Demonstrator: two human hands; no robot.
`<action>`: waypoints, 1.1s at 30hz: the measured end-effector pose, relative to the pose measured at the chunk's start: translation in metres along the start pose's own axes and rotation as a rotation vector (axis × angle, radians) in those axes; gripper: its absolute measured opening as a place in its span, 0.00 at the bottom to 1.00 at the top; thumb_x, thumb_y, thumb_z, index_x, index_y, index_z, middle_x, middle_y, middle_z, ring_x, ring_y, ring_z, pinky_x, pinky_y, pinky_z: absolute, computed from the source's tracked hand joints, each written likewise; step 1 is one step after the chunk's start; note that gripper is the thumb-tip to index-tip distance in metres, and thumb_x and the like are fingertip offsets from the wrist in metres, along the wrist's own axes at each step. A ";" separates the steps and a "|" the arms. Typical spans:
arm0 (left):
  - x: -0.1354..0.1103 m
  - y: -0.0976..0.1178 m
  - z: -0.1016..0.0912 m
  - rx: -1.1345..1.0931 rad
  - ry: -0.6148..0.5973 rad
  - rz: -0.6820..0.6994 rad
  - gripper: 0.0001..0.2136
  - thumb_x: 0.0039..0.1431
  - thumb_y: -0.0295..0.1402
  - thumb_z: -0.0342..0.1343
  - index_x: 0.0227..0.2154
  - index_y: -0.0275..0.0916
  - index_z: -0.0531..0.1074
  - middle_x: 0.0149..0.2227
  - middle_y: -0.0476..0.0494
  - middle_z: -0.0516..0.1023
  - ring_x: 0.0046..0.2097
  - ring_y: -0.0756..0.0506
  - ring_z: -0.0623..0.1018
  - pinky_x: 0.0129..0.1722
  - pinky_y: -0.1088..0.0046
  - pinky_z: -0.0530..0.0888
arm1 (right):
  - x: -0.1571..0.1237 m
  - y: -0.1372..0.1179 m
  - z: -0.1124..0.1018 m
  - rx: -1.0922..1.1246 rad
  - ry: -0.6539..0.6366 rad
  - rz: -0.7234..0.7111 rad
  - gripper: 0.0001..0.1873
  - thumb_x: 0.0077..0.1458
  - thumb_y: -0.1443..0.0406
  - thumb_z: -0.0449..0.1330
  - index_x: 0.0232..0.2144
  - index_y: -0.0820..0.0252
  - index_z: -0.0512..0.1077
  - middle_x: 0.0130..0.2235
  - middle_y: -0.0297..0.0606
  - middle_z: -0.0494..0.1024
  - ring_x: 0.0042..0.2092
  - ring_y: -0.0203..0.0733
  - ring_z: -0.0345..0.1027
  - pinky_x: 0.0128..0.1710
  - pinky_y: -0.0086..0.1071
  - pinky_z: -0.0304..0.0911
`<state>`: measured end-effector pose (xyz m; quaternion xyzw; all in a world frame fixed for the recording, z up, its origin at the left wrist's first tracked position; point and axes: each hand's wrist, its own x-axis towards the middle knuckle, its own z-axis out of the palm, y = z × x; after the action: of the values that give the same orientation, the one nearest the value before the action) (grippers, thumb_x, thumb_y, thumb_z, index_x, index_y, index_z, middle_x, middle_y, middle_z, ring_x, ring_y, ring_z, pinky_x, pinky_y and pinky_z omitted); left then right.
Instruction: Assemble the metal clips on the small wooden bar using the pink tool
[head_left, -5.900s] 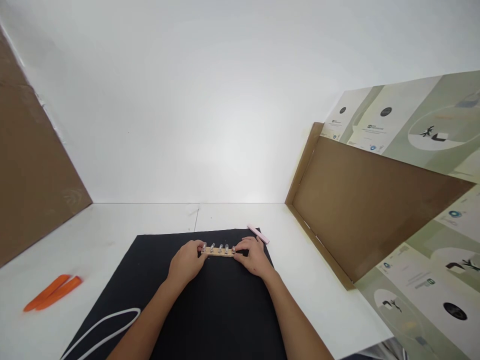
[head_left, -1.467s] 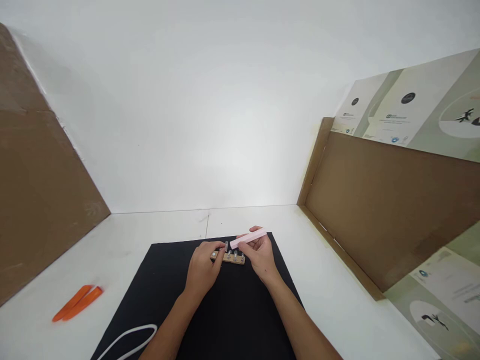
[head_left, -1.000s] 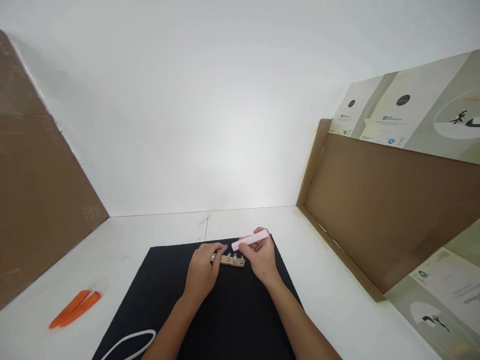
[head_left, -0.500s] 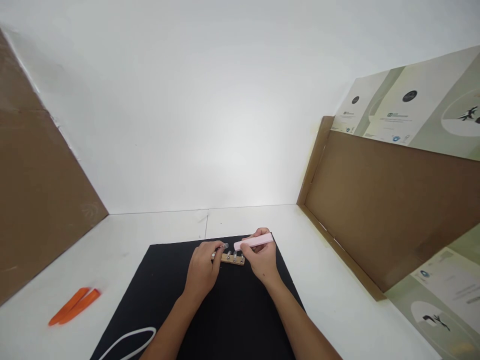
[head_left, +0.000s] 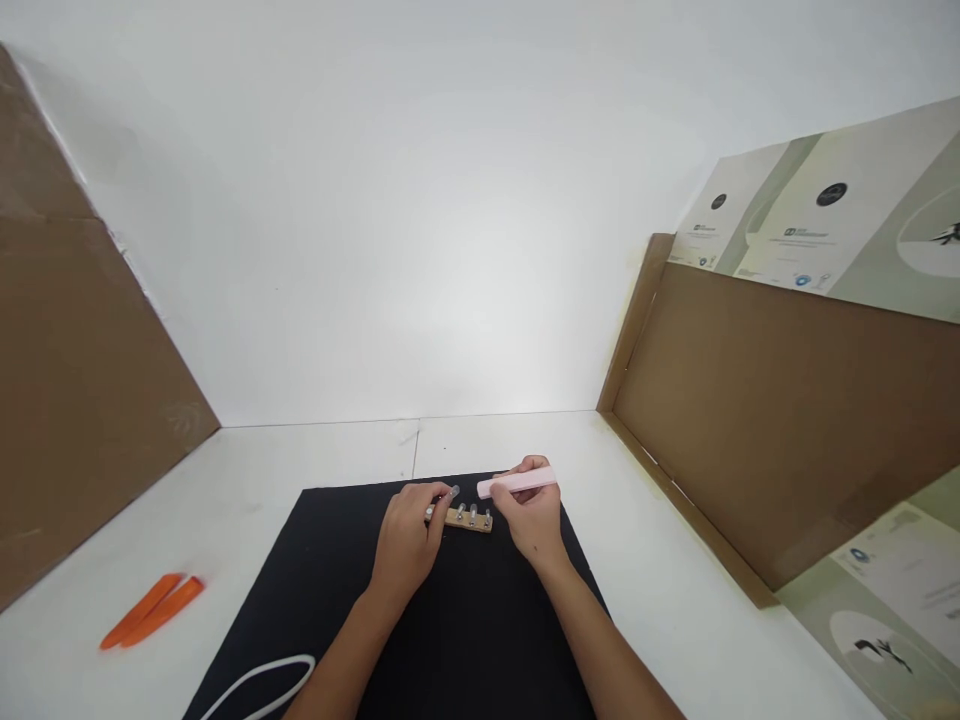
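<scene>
The left hand (head_left: 405,550) is closed over the left end of a small wooden strip (head_left: 469,519), with its fingers around the strip and the first of its small pegs; the exact grip is partly hidden. The strip lies flat on a black mat (head_left: 465,640), near the mat's far edge, and three more pegs (head_left: 473,514) stand along it, uncovered. The right hand (head_left: 531,515) is closed on a pink stick (head_left: 517,482), held level between thumb and fingers, just beyond the strip's right end and not touching it. The mat lies on a white table (head_left: 247,480). A white cord (head_left: 262,682) lies in a loop at the mat's near left corner. Two orange strips (head_left: 150,611) lie side by side on the table, left of the mat. Brown cardboard panels (head_left: 75,400) (head_left: 780,420) stand at left and right, with printed sheets (head_left: 825,220) beyond the right one, and a white wall (head_left: 375,200) stands at the far side.
</scene>
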<state>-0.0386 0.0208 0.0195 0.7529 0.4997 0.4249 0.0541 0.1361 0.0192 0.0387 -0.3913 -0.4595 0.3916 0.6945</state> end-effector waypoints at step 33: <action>-0.005 0.006 0.000 -0.007 -0.030 0.076 0.09 0.66 0.34 0.47 0.38 0.42 0.72 0.38 0.44 0.77 0.41 0.43 0.74 0.42 0.64 0.68 | 0.003 0.005 0.000 0.059 -0.016 0.047 0.20 0.43 0.71 0.65 0.33 0.54 0.58 0.26 0.27 0.76 0.26 0.35 0.69 0.28 0.27 0.63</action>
<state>-0.0352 0.0140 0.0202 0.7774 0.4684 0.4170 0.0482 0.1363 0.0233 0.0352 -0.3782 -0.4438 0.4244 0.6928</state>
